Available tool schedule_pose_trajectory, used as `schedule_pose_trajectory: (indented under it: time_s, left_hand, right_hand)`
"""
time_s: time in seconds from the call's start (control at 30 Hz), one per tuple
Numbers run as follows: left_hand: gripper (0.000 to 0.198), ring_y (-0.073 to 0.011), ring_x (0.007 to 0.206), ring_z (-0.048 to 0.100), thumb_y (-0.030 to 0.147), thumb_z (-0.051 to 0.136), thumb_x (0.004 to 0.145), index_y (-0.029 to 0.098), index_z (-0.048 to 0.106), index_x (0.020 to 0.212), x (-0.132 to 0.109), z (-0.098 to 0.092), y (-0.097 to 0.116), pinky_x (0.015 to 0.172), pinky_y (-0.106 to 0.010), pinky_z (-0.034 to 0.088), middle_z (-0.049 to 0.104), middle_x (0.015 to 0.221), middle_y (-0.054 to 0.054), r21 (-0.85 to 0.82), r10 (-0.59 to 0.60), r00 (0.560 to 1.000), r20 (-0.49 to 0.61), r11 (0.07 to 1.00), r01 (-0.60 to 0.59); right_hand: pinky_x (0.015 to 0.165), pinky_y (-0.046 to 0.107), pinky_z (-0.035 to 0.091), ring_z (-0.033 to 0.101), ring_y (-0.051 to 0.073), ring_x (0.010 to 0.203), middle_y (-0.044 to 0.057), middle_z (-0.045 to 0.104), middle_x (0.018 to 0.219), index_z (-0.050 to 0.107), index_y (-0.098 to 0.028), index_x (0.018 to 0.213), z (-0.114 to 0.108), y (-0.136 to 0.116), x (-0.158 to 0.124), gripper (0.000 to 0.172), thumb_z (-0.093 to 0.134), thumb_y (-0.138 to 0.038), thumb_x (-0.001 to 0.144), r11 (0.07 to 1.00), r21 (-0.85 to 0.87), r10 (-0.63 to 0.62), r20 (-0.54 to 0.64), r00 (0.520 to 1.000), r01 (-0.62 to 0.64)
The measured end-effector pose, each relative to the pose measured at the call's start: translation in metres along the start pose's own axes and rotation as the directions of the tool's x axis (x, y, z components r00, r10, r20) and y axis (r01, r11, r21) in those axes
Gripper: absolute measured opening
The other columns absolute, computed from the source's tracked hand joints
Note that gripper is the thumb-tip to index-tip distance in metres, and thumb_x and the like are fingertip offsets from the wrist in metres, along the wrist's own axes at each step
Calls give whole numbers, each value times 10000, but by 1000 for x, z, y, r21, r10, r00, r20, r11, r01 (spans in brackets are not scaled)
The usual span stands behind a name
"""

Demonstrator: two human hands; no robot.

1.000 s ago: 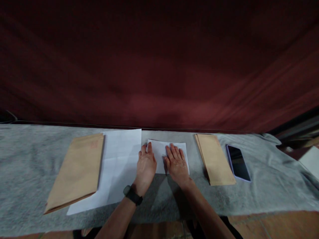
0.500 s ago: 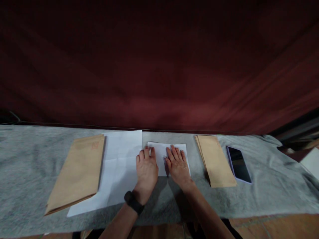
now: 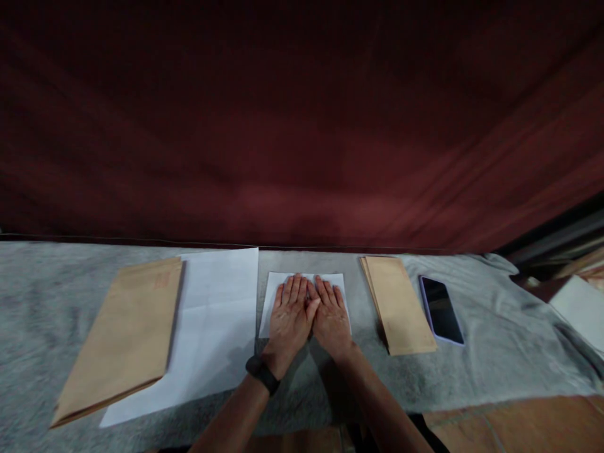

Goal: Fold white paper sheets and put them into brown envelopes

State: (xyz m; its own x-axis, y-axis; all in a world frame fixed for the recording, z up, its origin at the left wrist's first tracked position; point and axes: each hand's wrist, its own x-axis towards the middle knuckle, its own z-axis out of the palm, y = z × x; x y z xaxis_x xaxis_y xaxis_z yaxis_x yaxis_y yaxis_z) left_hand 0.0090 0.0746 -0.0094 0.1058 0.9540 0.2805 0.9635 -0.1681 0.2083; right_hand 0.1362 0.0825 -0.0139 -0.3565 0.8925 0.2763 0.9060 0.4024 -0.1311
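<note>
And I've got left hand (image 3: 289, 319) and right hand (image 3: 331, 324) flat, clasping nothing, on the seemingly already folded white paper (image 3: 267, 313) left of the phone (image 3: 442, 310), the large sheet (image 3: 219, 314) farther left lying spread out.

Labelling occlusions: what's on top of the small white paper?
The left hand and right hand lie flat on the small white paper, side by side. Its far corners and left strip show; the part beneath the palms is covered.

– Small sheet (image 3: 267, 313), large sheet (image 3: 217, 327)?
– Look like smooth, matt paper.
– Left envelopes (image 3: 123, 333), right envelopes (image 3: 401, 308)?
– Also paper, matt, kraft-like.
– Phone screen (image 3: 442, 310)?
– Looks glossy, glass-like.
– Table cover (image 3: 500, 343), backdrop (image 3: 302, 157)?
– Read as cloth, fuzzy then smoother, both matt.
</note>
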Motion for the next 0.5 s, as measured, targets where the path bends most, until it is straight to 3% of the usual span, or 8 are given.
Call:
schedule_pose_trajectory:
  time_s: [0.23, 0.5]
  left_hand:
    - [580, -334, 1510, 346, 360, 364, 1023, 57, 447, 1510, -1, 3, -11, 1226, -541, 297, 399, 1601, -196, 63, -69, 997, -41, 995, 71]
    - [605, -346, 1510, 342, 357, 386, 1013, 27, 422, 1519, -2, 0, -14, 1231, -543, 279, 410, 1584, -229, 29, -125, 991, -56, 992, 126]
  right_hand:
    - [1214, 464, 291, 410, 278, 1471, 119, 420, 1604, 466, -158, 1528, 5, 18, 2, 485, 391, -312, 1074, 994, -16, 103, -47, 994, -104]
    - [1204, 477, 307, 444, 305, 1446, 167, 452, 1573, 450, -65, 1523, 8, 34, -2, 526, 344, -332, 1083, 977, -66, 198, -99, 975, -205]
